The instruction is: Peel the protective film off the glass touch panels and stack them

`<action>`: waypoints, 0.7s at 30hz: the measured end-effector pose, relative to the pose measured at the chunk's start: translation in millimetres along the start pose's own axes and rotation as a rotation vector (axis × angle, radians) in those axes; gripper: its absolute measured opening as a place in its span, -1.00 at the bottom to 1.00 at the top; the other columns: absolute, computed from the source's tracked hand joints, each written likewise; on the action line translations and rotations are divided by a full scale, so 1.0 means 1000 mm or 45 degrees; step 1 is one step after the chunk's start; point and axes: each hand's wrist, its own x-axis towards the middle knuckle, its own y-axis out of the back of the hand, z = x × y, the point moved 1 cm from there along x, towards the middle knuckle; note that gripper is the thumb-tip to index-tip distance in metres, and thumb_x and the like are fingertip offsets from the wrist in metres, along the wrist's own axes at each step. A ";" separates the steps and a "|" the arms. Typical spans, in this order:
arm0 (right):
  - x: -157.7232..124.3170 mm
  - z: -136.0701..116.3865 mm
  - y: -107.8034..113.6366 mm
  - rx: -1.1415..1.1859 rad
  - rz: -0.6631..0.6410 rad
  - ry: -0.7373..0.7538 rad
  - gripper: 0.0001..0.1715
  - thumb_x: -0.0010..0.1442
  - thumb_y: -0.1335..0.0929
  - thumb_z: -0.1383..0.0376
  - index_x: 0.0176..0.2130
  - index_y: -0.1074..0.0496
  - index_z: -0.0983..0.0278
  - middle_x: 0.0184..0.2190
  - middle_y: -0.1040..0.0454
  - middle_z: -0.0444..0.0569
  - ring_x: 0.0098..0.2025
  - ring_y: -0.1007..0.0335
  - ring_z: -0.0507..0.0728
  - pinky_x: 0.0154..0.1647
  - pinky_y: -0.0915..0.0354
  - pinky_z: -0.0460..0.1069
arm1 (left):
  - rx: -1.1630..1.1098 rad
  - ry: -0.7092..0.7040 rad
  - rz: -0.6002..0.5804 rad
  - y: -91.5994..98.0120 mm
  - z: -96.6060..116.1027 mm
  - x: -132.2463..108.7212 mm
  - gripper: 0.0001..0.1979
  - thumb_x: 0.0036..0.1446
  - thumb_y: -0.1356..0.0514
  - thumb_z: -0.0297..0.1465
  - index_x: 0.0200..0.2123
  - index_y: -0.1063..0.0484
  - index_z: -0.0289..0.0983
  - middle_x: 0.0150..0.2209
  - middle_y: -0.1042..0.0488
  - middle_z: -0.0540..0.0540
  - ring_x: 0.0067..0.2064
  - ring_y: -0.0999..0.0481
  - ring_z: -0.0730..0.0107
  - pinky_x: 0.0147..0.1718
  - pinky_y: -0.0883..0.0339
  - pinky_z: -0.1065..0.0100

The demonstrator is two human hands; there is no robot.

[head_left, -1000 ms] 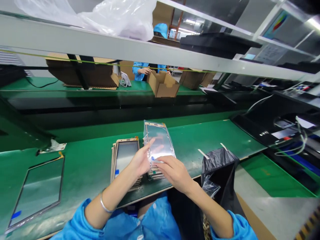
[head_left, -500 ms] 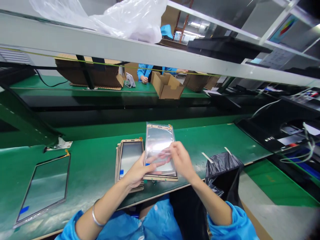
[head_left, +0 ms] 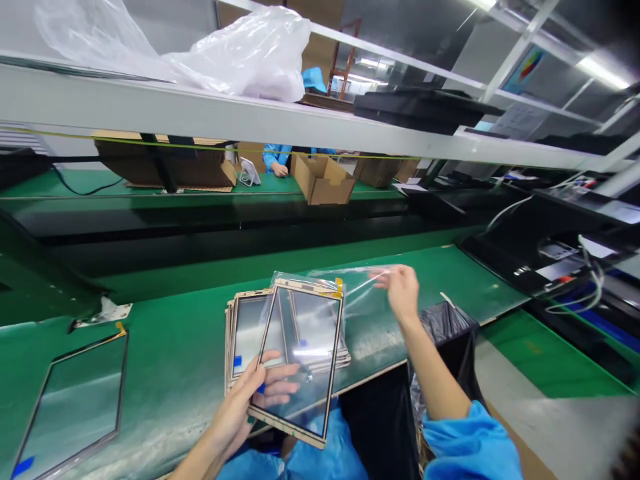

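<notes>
My left hand [head_left: 237, 403] grips a touch screen panel [head_left: 313, 333] by its lower left side, fingers showing through the glass. The panel has a pale border with a black inner line, an orange tab on top and a blue sticker. My right hand [head_left: 404, 292] pinches a clear plastic film [head_left: 357, 279], stretched out from the panel's upper edge. Where the film joins the panel I cannot tell. Behind the held panel lie a stack of similar panels [head_left: 240, 333] on the left and more panels [head_left: 343, 358] on the right, partly seen through the glass.
A larger black-edged panel [head_left: 75, 397] lies on the green bench [head_left: 170, 373] at the left. A black bag [head_left: 450, 323] hangs at the bench's front right edge. Across the bench are an open cardboard box [head_left: 325, 187] and another person's hand [head_left: 280, 170]. A shelf [head_left: 200, 113] crosses above.
The held panel has come off the right-hand pile, nearer to me and tilted. My right hand has moved right and up, drawing the film out. The camera view has shifted slightly.
</notes>
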 end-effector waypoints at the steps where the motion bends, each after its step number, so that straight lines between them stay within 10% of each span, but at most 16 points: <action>1: -0.013 0.001 -0.015 0.003 -0.075 -0.043 -0.71 0.15 -0.31 0.07 -0.31 -0.17 0.19 -0.49 -0.48 -0.11 -0.48 -0.49 0.08 -0.57 -0.32 -0.09 | -0.012 -0.013 -0.007 -0.002 -0.001 -0.001 -0.62 0.10 -0.26 -0.22 -0.08 -0.32 -0.28 -0.15 -0.59 -0.26 -0.25 -0.61 0.18 -0.24 -0.44 0.28; 6: -0.059 -0.018 -0.069 0.135 -0.426 -0.296 -0.61 0.07 -0.36 -0.01 -0.35 -0.23 0.22 -0.56 -0.44 -0.16 -0.57 -0.44 0.07 -0.62 -0.32 -0.08 | 0.019 -0.032 0.042 -0.004 -0.002 -0.005 -0.58 0.04 -0.30 -0.18 -0.10 -0.33 -0.26 -0.17 -0.60 -0.24 -0.25 -0.61 0.18 -0.21 -0.42 0.27; 11: -0.076 -0.052 -0.075 0.519 -0.714 -0.647 -0.44 0.05 -0.33 -0.18 -0.29 -0.33 0.25 -0.47 -0.51 -0.03 -0.44 -0.50 0.13 -0.47 -0.38 -0.02 | 0.119 -0.120 0.154 0.002 -0.007 -0.006 -0.54 0.01 -0.30 -0.12 -0.09 -0.33 -0.25 -0.13 -0.58 -0.24 -0.17 -0.59 0.12 -0.20 -0.42 0.24; 17: -0.084 -0.053 -0.078 0.446 -0.598 -0.510 -0.57 -0.04 -0.46 -0.03 -0.43 -0.33 0.22 -0.49 -0.50 -0.09 -0.46 -0.46 0.12 -0.51 -0.37 -0.03 | 0.304 -0.235 0.143 0.003 -0.011 -0.005 -0.48 -0.01 -0.32 -0.16 -0.02 -0.31 -0.24 -0.14 -0.58 -0.23 -0.17 -0.58 0.12 -0.16 -0.41 0.24; 21: -0.084 -0.046 -0.080 0.743 -0.513 -0.697 -0.67 -0.05 -0.47 0.09 -0.34 -0.38 0.21 -0.35 -0.52 -0.10 -0.36 -0.45 0.10 -0.43 -0.40 -0.02 | 0.407 -0.324 0.142 -0.001 -0.006 -0.008 -0.12 -0.01 -0.34 -0.20 0.27 0.06 -0.22 -0.16 -0.59 -0.21 -0.15 -0.57 0.14 -0.13 -0.41 0.25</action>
